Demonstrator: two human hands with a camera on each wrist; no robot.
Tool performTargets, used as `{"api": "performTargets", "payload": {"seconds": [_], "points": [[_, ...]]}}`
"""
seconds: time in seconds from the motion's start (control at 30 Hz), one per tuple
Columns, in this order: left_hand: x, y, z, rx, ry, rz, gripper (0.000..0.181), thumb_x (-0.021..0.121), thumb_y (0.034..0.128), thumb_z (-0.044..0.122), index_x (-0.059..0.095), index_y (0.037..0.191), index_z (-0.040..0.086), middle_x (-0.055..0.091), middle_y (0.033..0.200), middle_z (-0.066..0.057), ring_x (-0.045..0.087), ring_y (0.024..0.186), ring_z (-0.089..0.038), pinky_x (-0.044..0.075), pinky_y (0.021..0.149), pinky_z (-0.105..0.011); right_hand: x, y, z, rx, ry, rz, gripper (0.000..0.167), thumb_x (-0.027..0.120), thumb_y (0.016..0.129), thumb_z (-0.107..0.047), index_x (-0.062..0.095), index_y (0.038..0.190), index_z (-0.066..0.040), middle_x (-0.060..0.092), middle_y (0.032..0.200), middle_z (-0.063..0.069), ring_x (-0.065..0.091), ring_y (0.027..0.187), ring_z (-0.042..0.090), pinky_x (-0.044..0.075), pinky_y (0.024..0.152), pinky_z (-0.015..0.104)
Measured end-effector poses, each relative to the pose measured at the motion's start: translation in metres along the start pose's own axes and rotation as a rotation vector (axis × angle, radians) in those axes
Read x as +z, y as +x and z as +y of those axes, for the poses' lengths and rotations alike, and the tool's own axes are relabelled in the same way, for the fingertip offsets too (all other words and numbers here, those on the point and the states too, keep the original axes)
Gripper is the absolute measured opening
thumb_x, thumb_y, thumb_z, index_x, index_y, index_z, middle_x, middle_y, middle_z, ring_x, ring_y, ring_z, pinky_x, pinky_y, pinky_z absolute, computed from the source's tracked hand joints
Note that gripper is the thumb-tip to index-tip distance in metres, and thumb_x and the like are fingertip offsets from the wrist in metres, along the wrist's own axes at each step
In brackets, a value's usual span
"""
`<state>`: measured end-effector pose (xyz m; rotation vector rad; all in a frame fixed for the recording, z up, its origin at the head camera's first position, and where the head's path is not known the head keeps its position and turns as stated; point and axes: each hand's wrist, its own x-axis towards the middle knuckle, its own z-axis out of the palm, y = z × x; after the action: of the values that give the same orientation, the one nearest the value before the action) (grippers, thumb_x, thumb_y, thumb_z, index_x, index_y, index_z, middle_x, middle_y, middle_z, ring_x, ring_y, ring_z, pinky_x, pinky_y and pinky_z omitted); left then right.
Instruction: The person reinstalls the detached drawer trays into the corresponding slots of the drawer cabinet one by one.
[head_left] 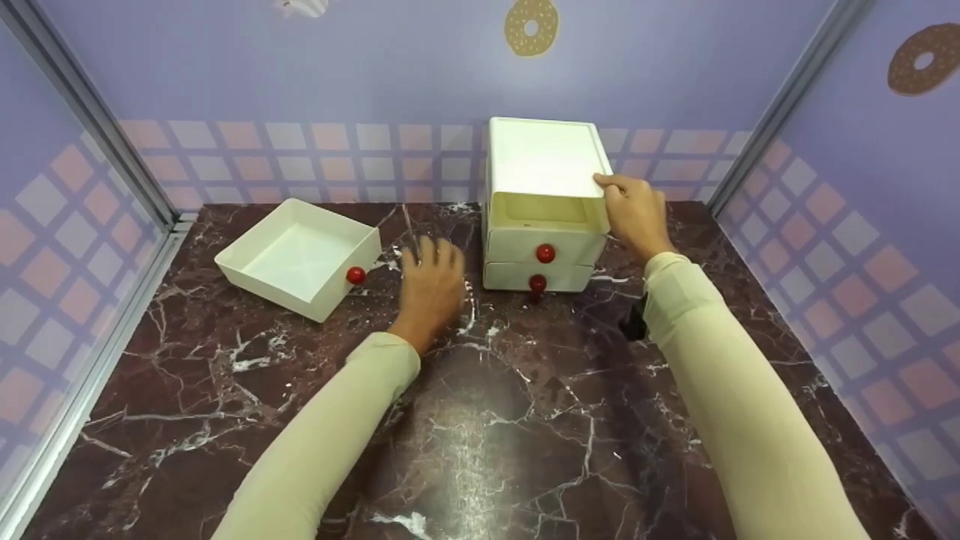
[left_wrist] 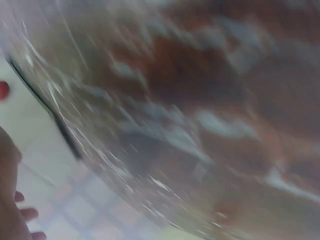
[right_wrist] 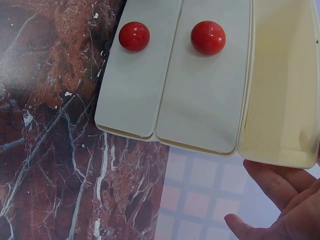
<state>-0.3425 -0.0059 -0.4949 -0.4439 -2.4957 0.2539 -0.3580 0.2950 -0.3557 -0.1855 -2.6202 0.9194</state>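
Note:
A white drawer cabinet (head_left: 550, 157) stands near the back wall, its top slot open at the front and hollow. Below the slot sit two closed drawers with red round knobs (right_wrist: 208, 38). My right hand (head_left: 637, 214) holds the cabinet's upper right front edge, thumb on top and fingers along the side. A pulled-out white drawer (head_left: 300, 251) with a red knob (head_left: 355, 275) rests on the table at the left, with nothing visible inside. Between drawer and cabinet, my left hand (head_left: 433, 289) hovers with fingers spread, blurred and holding nothing. The left wrist view is mostly motion blur.
The dark red marbled table (head_left: 480, 420) reaches to purple walls with a checked band (head_left: 330, 154) at the back and both sides. A metal corner post (head_left: 787, 105) rises at the back right. Below the right wrist is a small black object (head_left: 634, 319).

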Motion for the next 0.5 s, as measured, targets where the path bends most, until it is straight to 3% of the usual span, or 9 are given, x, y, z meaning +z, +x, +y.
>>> {"api": "performTargets", "payload": {"seconds": [0.17, 0.3, 0.43, 0.5], "points": [[0.009, -0.001, -0.039, -0.177, 0.032, -0.180, 0.060, 0.051, 0.1015, 0.031, 0.040, 0.153, 0.002, 0.035, 0.160, -0.028, 0.032, 0.147, -0.052, 0.040, 0.107, -0.073, -0.003, -0.001, 0.001, 0.015, 0.005, -0.008, 0.041, 0.043, 0.100, -0.024, 0.071, 0.129, -0.034, 0.072, 0.129, 0.004, 0.039, 0.062, 0.018, 0.037, 0.060, 0.032], [0.011, -0.006, -0.067, -0.320, -0.007, -0.311, 0.073, 0.049, 0.1048, 0.035, 0.018, 0.162, 0.004, 0.003, 0.168, -0.032, 0.008, 0.154, -0.055, 0.020, 0.108, -0.086, -0.004, -0.002, 0.002, 0.010, 0.004, -0.003, 0.041, 0.043, 0.100, -0.025, 0.071, 0.129, -0.034, 0.075, 0.114, 0.009, 0.038, 0.059, 0.017, 0.037, 0.059, 0.032], [0.012, -0.015, -0.083, -0.442, -0.104, -0.337, 0.082, 0.054, 0.1043, 0.034, 0.007, 0.164, 0.005, -0.010, 0.167, -0.032, -0.003, 0.154, -0.056, 0.010, 0.103, -0.091, -0.006, -0.003, 0.003, 0.005, 0.000, 0.006, 0.042, 0.042, 0.101, -0.025, 0.071, 0.129, -0.035, 0.075, 0.103, 0.011, 0.037, 0.060, 0.019, 0.037, 0.060, 0.033], [0.014, -0.020, -0.087, -0.473, -0.146, -0.332, 0.083, 0.057, 0.1035, 0.033, 0.007, 0.164, 0.005, -0.009, 0.166, -0.034, -0.002, 0.153, -0.057, 0.011, 0.101, -0.093, -0.008, -0.003, 0.004, 0.004, -0.002, 0.010, 0.042, 0.041, 0.101, -0.024, 0.071, 0.129, -0.034, 0.076, 0.110, 0.009, 0.039, 0.062, 0.020, 0.037, 0.061, 0.033]]}}
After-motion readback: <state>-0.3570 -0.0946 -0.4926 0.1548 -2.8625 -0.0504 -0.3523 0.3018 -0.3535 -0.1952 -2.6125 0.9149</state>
